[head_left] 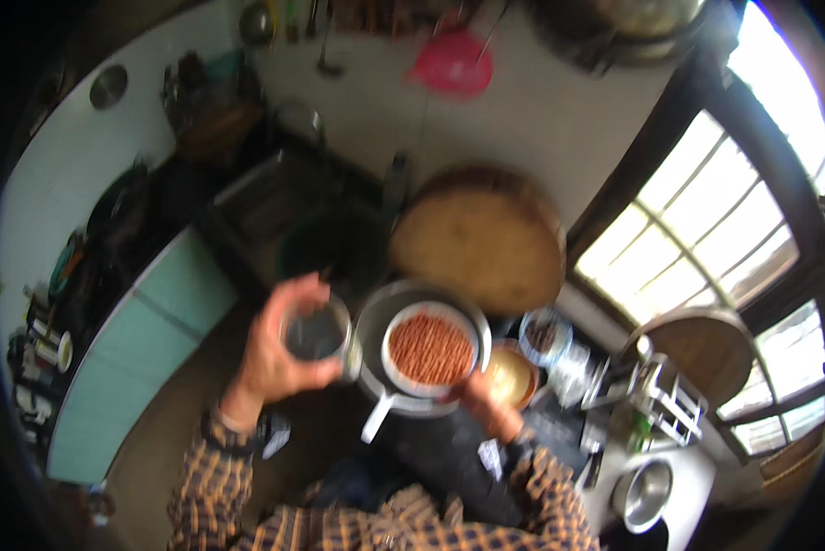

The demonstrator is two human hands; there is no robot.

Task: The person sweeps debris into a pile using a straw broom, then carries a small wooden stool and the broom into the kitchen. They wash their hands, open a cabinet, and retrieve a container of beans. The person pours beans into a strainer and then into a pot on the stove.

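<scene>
My left hand (279, 344) is wrapped round a clear glass jar (346, 320), tilted so its round mouth shows a dark inside. Just right of the jar, a white bowl (479, 323) full of small reddish-brown pieces (431, 349), perhaps peanuts or beans, sits over a wider grey metal pan (368, 323). My right hand (486, 404) grips the white bowl's lower right rim with its fingertips. A pale handle (376, 419) sticks out at the lower left; I cannot tell which vessel it belongs to.
A thick round wooden board (481, 239) leans beyond the pan. Right of it stand a bowl with pale contents (509, 378), a blue-rimmed bowl (545, 337), a metal rack (656, 404) and a steel bowl (645, 494). A dark sink (275, 197) and pale green cabinets (137, 367) lie left.
</scene>
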